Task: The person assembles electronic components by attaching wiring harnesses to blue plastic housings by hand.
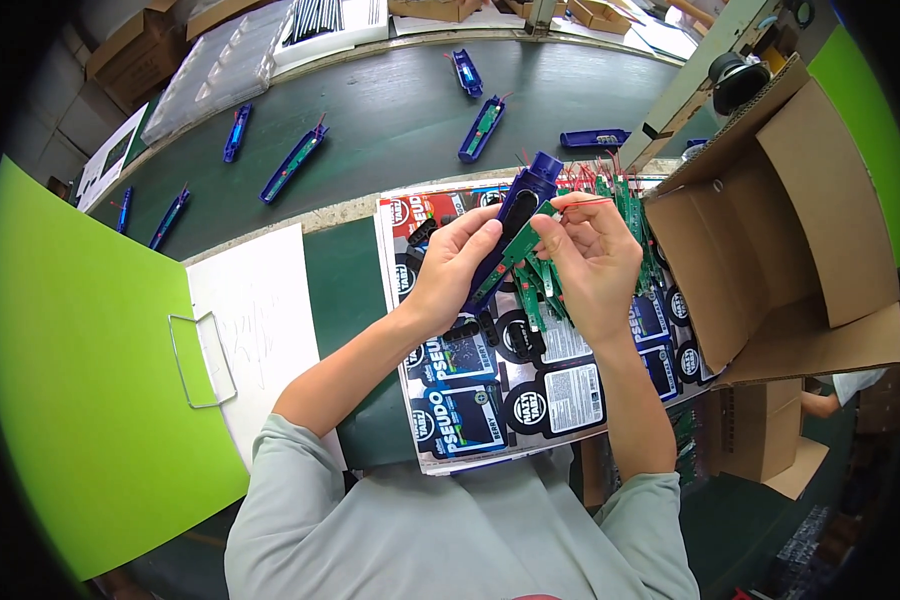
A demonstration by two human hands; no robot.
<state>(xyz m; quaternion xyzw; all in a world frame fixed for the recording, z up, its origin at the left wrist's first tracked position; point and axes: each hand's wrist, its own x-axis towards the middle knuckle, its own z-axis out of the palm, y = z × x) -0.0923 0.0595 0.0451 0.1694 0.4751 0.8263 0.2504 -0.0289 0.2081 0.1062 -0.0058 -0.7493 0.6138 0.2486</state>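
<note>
Left hand: the fingers of the left hand (452,268) are clamped around the long dark-blue plastic casing (518,207), which is tilted, its narrow end pointing away from the person.
Right hand: the fingers of the right hand (600,265) are pinched together on the narrow green circuit board (522,243), near its upper end; a thin red wire (590,202) sticks out beside these fingers.
Circuit board: it is between the two sets of fingers, slanted along the casing; I cannot tell whether it is seated inside or only lies over the opening.
Step in hand: in my judgement, the board is being fitted to the casing, and this does not look finished.
Next move: it seems to call for a steady left grip, while the right fingers align the board and press it gently, with the wire away from the edge.
Under the fingers: a pile of loose green boards (541,285) lies on a colourful printed sheet (475,425).
Beyond the fingers: several blue casings with green strips inside (295,166) lie well apart on the dark-green worktop (390,110).
Right of the fingers: an open brown cardboard box (735,215) stands near.
</note>
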